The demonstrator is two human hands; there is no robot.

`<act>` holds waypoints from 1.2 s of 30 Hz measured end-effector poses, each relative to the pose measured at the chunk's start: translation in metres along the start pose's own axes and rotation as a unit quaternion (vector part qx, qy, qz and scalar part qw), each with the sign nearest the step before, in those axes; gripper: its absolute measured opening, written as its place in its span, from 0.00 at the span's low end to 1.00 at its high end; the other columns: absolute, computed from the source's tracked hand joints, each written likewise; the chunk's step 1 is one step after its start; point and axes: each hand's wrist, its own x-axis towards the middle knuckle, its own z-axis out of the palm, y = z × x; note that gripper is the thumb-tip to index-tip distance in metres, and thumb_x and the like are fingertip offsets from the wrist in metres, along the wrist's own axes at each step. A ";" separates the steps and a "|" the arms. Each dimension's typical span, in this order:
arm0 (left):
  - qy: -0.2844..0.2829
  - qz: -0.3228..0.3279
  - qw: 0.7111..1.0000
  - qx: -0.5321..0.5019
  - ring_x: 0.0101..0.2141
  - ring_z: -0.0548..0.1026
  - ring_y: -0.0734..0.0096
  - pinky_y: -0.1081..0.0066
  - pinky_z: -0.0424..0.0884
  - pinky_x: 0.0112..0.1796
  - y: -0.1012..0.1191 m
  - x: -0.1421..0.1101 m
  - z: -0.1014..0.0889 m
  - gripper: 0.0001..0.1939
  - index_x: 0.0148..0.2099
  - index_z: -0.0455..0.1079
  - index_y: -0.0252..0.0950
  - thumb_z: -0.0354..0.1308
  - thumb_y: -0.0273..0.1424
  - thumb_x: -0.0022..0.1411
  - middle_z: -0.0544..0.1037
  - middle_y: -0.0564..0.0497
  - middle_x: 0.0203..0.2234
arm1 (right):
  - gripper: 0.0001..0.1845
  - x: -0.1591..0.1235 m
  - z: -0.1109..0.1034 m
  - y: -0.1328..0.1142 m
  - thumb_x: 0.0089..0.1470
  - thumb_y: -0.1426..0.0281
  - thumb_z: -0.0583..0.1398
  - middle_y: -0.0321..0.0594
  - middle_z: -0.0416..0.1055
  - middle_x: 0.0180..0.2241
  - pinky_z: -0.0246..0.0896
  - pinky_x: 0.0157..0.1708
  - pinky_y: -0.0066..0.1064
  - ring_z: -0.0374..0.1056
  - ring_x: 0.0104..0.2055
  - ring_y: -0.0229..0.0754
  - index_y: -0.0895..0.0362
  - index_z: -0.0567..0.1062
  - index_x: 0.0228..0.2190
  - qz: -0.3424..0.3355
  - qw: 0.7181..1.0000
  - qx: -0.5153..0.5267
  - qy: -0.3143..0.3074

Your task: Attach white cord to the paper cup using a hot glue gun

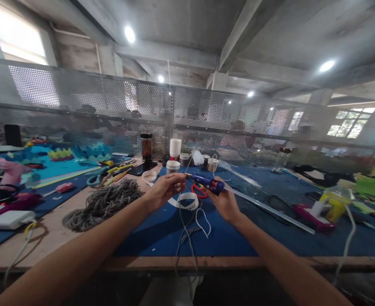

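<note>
My right hand [224, 203] is wrapped round a blue glue gun [206, 182] whose nozzle points left, its cord [187, 238] hanging down toward me. My left hand [166, 189] is closed in a pinch right at the nozzle tip, holding a thin grey cord end and a white paper strip [187, 201] that curls below both hands. Red-handled scissors [199, 191] lie on the blue mat [162, 233] just behind the gun.
A heap of grey cord [106, 203] lies left of my hands. Behind them stand paper cups [175, 148], a dark jar [146, 146] and tape rolls. A long clear ruler [270, 208] runs right. A yellow-filled bottle [334, 199] stands right, coloured felt left, a mesh screen behind.
</note>
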 end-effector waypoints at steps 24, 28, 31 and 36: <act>-0.017 0.013 1.000 0.006 0.26 0.74 0.78 0.74 0.75 0.38 0.000 0.001 0.000 0.04 0.33 0.75 0.29 0.67 0.25 0.53 0.76 0.51 0.25 | 0.21 0.000 -0.002 -0.012 0.52 0.50 0.61 0.32 0.66 0.20 0.57 0.24 0.29 0.63 0.23 0.39 0.55 0.67 0.30 0.086 0.991 0.104 -0.023; -0.016 0.008 1.000 0.014 0.27 0.75 0.77 0.74 0.75 0.38 0.000 0.000 0.001 0.05 0.33 0.75 0.29 0.67 0.25 0.54 0.77 0.51 0.24 | 0.20 0.000 0.000 -0.006 0.53 0.51 0.61 0.32 0.66 0.21 0.57 0.26 0.29 0.63 0.24 0.39 0.55 0.67 0.30 0.067 0.995 0.074 -0.016; -0.013 0.006 1.000 0.021 0.27 0.75 0.77 0.74 0.75 0.38 0.000 -0.001 0.001 0.06 0.34 0.75 0.29 0.67 0.26 0.54 0.77 0.51 0.25 | 0.19 0.000 0.001 -0.002 0.55 0.52 0.60 0.33 0.65 0.23 0.57 0.27 0.29 0.62 0.25 0.38 0.55 0.66 0.29 0.037 0.999 0.040 -0.001; -0.030 0.009 0.999 0.027 0.26 0.74 0.79 0.75 0.74 0.37 -0.002 0.001 -0.001 0.06 0.33 0.74 0.29 0.67 0.26 0.54 0.76 0.51 0.27 | 0.17 0.000 0.001 0.002 0.58 0.54 0.59 0.35 0.65 0.28 0.56 0.28 0.28 0.62 0.28 0.39 0.55 0.66 0.29 -0.034 0.999 -0.027 0.016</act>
